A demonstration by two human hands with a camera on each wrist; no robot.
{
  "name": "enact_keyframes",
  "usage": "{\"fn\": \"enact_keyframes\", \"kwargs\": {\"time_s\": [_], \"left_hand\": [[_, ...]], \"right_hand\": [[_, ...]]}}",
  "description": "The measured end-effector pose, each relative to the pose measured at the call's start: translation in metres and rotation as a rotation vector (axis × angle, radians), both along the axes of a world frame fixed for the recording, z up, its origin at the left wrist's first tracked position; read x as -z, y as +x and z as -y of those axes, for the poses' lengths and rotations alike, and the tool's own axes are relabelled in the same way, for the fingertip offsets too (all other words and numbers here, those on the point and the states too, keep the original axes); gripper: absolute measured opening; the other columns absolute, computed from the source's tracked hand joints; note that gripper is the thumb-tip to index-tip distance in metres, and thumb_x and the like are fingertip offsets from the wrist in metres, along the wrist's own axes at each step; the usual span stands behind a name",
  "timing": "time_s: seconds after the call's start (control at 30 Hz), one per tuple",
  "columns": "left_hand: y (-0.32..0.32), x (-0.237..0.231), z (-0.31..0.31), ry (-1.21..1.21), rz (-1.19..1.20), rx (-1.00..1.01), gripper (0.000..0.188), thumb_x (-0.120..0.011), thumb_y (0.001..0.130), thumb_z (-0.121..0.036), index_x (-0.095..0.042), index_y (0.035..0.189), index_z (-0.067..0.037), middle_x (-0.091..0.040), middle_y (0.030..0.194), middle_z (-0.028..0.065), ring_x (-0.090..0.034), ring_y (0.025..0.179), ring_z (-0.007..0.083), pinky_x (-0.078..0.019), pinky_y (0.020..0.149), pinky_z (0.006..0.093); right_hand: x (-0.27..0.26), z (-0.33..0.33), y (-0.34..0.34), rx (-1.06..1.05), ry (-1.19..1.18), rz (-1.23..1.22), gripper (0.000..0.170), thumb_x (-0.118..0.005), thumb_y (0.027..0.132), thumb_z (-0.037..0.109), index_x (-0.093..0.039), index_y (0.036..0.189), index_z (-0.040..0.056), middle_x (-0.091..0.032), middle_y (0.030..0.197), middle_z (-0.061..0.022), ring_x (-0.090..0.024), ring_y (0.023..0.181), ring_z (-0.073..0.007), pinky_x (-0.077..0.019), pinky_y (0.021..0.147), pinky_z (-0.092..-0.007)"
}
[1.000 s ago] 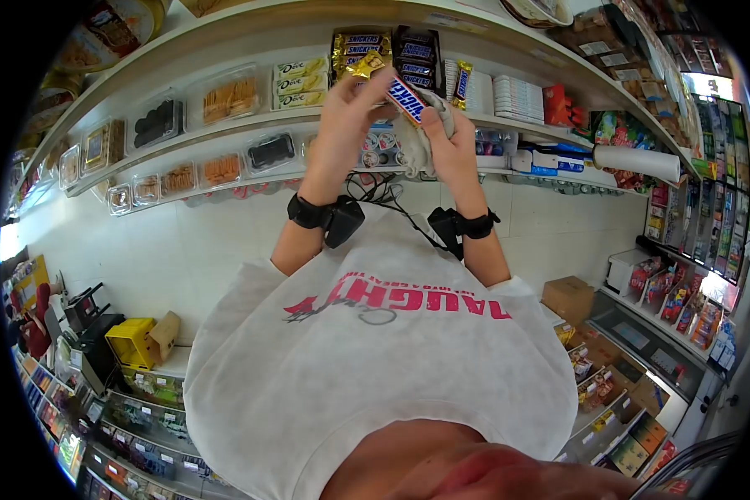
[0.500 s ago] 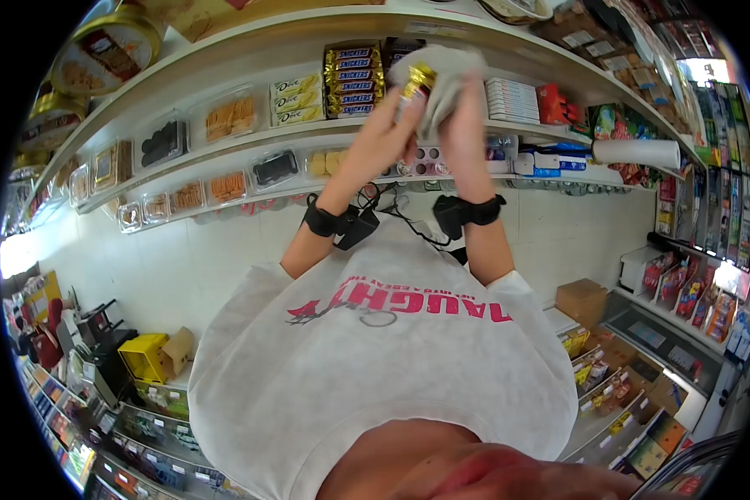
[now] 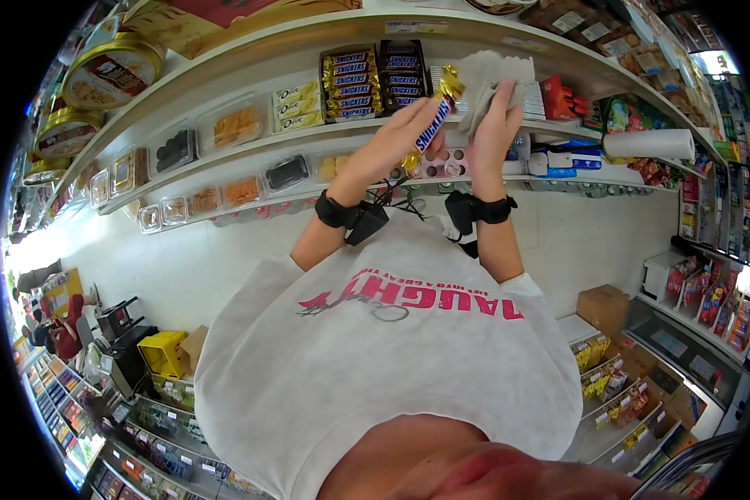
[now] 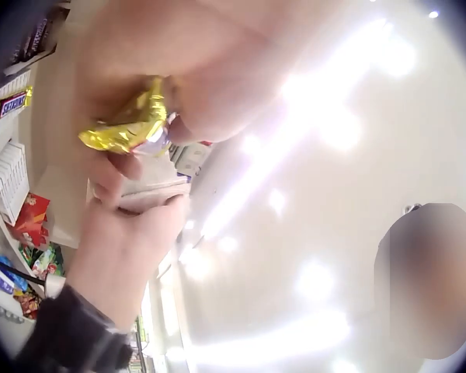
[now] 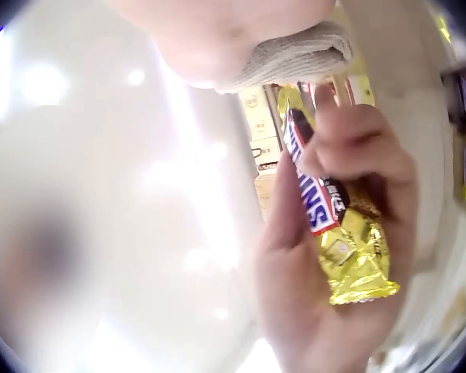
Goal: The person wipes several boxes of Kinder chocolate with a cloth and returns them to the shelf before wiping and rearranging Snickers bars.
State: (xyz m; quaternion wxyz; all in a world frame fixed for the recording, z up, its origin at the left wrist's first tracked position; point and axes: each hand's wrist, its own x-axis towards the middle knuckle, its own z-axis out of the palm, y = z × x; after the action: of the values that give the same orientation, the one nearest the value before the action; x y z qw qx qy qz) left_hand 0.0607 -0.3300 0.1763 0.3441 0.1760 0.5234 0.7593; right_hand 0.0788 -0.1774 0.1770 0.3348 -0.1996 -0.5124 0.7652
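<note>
My left hand (image 3: 396, 139) holds a gold-wrapped Snickers bar (image 3: 432, 127), tilted upright in front of the shelf. In the right wrist view the left fingers (image 5: 357, 132) curl round the bar, its lettering facing that camera. A crinkled gold wrapper end (image 4: 136, 128) sticks out of the left hand in the left wrist view. My right hand (image 3: 493, 137) grips a grey knitted cloth (image 3: 502, 68), just right of the bar. The cloth's folded edge (image 5: 307, 54) shows under the right hand in the right wrist view.
Behind the hands a shelf carries a gold Snickers box (image 3: 350, 83), a dark chocolate box (image 3: 403, 75), Dove boxes (image 3: 297, 107) and a red package (image 3: 562, 100). Another Snickers bar (image 4: 12, 106) lies by white boxes (image 4: 9, 183). Clear food trays (image 3: 233, 125) stand left, a white roll (image 3: 650, 144) right.
The hands came together with bar and cloth moving in a blur, then drew apart. The cloth has moved right, off the dark chocolate box; the bar is now turned with its lettering up.
</note>
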Motion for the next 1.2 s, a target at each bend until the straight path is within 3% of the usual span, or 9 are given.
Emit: {"fn": "enact_keyframes", "kwargs": {"time_s": [0.13,0.23,0.47,0.5,0.6,0.7,0.9,1.03,1.2], "left_hand": [[0.0,0.019,-0.014,0.035,0.22,-0.299,0.042,-0.044,0.109,-0.038,-0.055,0.133,-0.006,-0.063,0.1,0.0023,-0.06,0.092,0.014,-0.0478,0.082,0.028],[0.001,0.021,-0.022,0.255,0.52,-0.538,0.047,-0.04,0.109,-0.038,-0.05,0.14,-0.005,-0.061,0.13,0.01,-0.057,0.122,0.0217,-0.0457,0.104,0.0365],[-0.03,0.043,0.025,0.513,0.456,-0.627,0.05,-0.033,0.111,-0.036,-0.048,0.131,0.007,-0.055,0.138,0.0244,-0.052,0.133,0.0333,-0.0434,0.114,0.0412],[-0.033,0.052,0.029,0.539,0.5,-0.648,0.048,-0.036,0.111,-0.036,-0.046,0.13,0.006,-0.059,0.133,0.0208,-0.057,0.127,0.0292,-0.0484,0.108,0.0352],[-0.029,0.042,0.037,0.502,0.391,-0.71,0.047,-0.033,0.112,-0.036,-0.046,0.131,0.005,-0.058,0.133,0.0217,-0.059,0.125,0.0302,-0.0499,0.107,0.0359],[-0.026,0.026,0.042,0.273,0.033,-0.807,0.045,-0.033,0.112,-0.038,-0.051,0.125,0.002,-0.065,0.128,0.0177,-0.064,0.114,0.0229,-0.0515,0.097,0.0311],[-0.018,0.027,0.043,0.005,-0.33,-0.822,0.035,-0.041,0.111,-0.034,-0.054,0.11,-0.001,-0.07,0.117,0.0133,-0.066,0.097,0.0153,-0.0509,0.087,0.0276],[-0.021,0.029,0.073,0.138,0.028,-0.494,0.027,-0.051,0.108,-0.029,-0.049,0.116,-0.004,-0.072,0.111,0.0135,-0.066,0.094,0.0149,-0.0521,0.085,0.0279],[-0.017,0.03,0.091,0.176,-0.022,-0.673,0.024,-0.05,0.109,-0.026,-0.048,0.119,-0.004,-0.07,0.108,0.0129,-0.065,0.094,0.0139,-0.0538,0.081,0.0278]], "right_hand": [[-0.009,0.005,0.011,-0.444,0.624,0.224,0.042,-0.055,0.105,0.032,-0.054,0.13,-0.0016,-0.059,0.131,-0.0179,-0.059,0.119,-0.0235,-0.0454,0.102,-0.0351],[0.004,0.031,0.003,-0.388,1.135,-0.065,0.054,-0.062,0.097,0.02,-0.049,0.144,-0.0015,-0.044,0.154,-0.0195,-0.037,0.144,-0.0393,-0.0322,0.118,-0.0439],[0.001,0.047,0.034,-0.936,0.906,-0.005,0.053,-0.063,0.098,0.022,-0.05,0.146,0.0033,-0.046,0.153,-0.0174,-0.039,0.145,-0.0339,-0.0334,0.117,-0.0385],[0.009,0.045,0.034,-0.908,0.854,-0.048,0.047,-0.061,0.1,0.026,-0.057,0.14,0.0041,-0.058,0.14,-0.018,-0.053,0.133,-0.0288,-0.041,0.109,-0.0365],[0.01,0.009,0.02,-1.141,0.671,0.66,0.041,-0.057,0.103,0.032,-0.062,0.133,0.0038,-0.065,0.123,-0.0168,-0.059,0.113,-0.0225,-0.0451,0.097,-0.0361],[0.013,0.024,0.016,-0.554,0.209,0.522,0.041,-0.054,0.104,0.036,-0.066,0.125,0.0029,-0.067,0.11,-0.0158,-0.056,0.1,-0.0191,-0.0455,0.089,-0.0348],[0.052,0.088,0.011,-0.721,0.58,0.239,0.043,-0.055,0.105,0.032,-0.056,0.131,-0.0021,-0.067,0.112,-0.0142,-0.059,0.101,-0.0203,-0.0464,0.094,-0.0322],[0.022,0.103,0.014,-0.854,0.415,0.313,0.04,-0.06,0.102,0.025,-0.057,0.132,-0.0021,-0.067,0.112,-0.01,-0.058,0.101,-0.0142,-0.0471,0.093,-0.0309],[0.013,0.099,0.011,-0.719,0.64,0.519,0.05,-0.056,0.103,0.04,-0.059,0.128,-0.0033,-0.07,0.11,-0.0107,-0.064,0.096,-0.0175,-0.05,0.085,-0.0312]]}}
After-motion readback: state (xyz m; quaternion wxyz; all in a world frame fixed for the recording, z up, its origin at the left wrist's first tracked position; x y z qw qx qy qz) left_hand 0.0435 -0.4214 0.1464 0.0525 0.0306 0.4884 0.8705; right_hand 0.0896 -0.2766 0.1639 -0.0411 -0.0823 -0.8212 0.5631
